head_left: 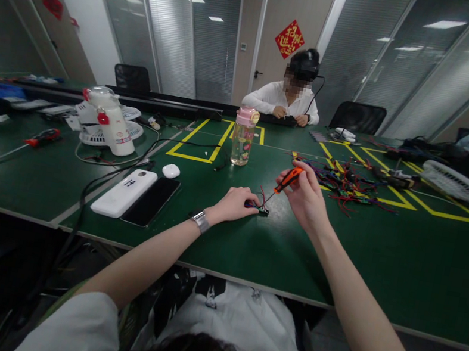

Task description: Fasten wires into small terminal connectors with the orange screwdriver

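On the green worktop (248, 250) a small, light, fragile circuit board (261, 209) is pinned by left hand (233, 204) fingertips, while the slim orange-handled screwdriver (284, 182) is pinched in the right hand (305, 199) grip.

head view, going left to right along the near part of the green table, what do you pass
red screwdriver → white power bank → black phone → left hand on a small wired part → right hand holding an orange screwdriver
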Action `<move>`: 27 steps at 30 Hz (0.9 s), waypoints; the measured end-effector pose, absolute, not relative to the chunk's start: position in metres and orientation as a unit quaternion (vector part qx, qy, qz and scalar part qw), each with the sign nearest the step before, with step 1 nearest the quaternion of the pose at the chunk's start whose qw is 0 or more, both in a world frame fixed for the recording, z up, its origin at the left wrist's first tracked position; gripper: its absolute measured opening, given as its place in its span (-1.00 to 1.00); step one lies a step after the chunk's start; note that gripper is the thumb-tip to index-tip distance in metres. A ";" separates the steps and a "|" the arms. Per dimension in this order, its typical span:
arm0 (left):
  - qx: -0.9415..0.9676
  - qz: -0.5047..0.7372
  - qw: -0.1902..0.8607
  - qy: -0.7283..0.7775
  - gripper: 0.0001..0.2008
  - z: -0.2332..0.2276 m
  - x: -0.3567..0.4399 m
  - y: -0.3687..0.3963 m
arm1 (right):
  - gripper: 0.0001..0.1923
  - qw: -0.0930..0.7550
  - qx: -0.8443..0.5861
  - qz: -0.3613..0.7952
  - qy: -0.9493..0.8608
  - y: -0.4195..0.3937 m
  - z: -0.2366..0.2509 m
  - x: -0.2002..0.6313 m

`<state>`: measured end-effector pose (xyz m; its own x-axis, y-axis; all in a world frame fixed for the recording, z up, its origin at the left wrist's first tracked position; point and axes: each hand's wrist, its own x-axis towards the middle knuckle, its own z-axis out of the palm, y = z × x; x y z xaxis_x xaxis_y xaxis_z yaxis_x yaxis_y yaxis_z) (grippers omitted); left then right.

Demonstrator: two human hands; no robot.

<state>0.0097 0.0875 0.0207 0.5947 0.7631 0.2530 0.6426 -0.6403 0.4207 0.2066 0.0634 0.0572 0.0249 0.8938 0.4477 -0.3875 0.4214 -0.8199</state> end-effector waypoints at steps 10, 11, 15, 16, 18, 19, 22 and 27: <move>0.881 0.207 0.146 0.399 -0.84 0.021 0.009 0.088 | -0.70 0.677 -0.247 0.481 -0.500 0.063 0.058 0.206; 0.881 0.205 0.146 0.400 -0.83 0.021 0.009 0.088 | -0.68 0.676 -0.247 0.481 -0.501 0.063 0.058 0.206; 0.879 0.205 0.149 0.404 -0.83 0.021 0.009 0.088 | -0.69 0.675 -0.255 0.463 -0.515 0.063 0.058 0.205; 0.879 0.206 0.151 0.402 -0.83 0.021 0.009 0.088 | -0.69 0.673 -0.262 0.458 -0.519 0.064 0.057 0.206; 0.879 0.209 0.154 0.399 -0.84 0.021 0.009 0.088 | -0.68 0.665 -0.278 0.445 -0.532 0.064 0.057 0.208; 0.879 0.210 0.155 0.399 -0.84 0.021 0.009 0.088 | -0.67 0.661 -0.286 0.436 -0.540 0.064 0.057 0.209; 0.878 0.211 0.156 0.400 -0.84 0.022 0.009 0.087 | -0.67 0.658 -0.304 0.387 -0.570 0.066 0.057 0.210; 0.880 0.207 0.156 0.397 -0.83 0.022 0.009 0.088 | -0.77 0.689 -0.360 0.230 -0.586 0.065 0.058 0.207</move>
<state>0.0089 0.0878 0.0215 0.5991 0.7638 0.2400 0.6344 -0.6358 0.4397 0.2072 0.0655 0.0576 0.2075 0.7386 0.6414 0.1040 0.6353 -0.7653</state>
